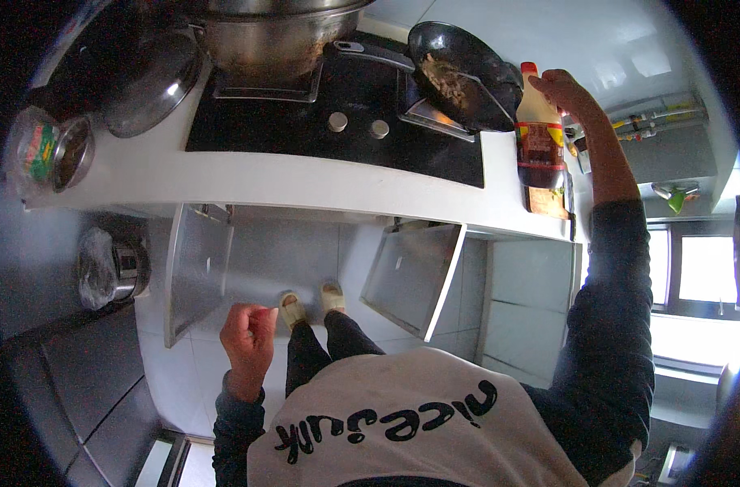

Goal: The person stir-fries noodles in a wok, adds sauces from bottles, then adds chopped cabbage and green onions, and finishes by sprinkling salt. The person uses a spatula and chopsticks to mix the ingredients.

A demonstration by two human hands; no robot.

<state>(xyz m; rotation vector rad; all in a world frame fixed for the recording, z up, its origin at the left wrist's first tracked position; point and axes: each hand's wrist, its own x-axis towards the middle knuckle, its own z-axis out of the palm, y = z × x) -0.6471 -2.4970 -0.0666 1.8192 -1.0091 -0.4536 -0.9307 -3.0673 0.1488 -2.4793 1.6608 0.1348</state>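
My right hand [560, 91] grips the upper part of a plastic sauce bottle [540, 143] with a red top, dark liquid and a printed label. The bottle is over the right end of the white counter, beside the wok; whether its base touches down cannot be told. A black wok [467, 79] sits tilted in view on the right burner, with cooked pieces of food [446, 82] inside. My left hand [248, 341] hangs low in front of my body, fingers curled and thumb against them. Something reddish shows at its fingertips, too small to identify.
A large steel pot [279, 45] stands on the left side of the black gas hob [272, 134]. Left of it are a pan lid [154, 88] and a metal bowl [73, 155]. Two cabinet doors [199, 268] [412, 274] hang open below the white counter [309, 176].
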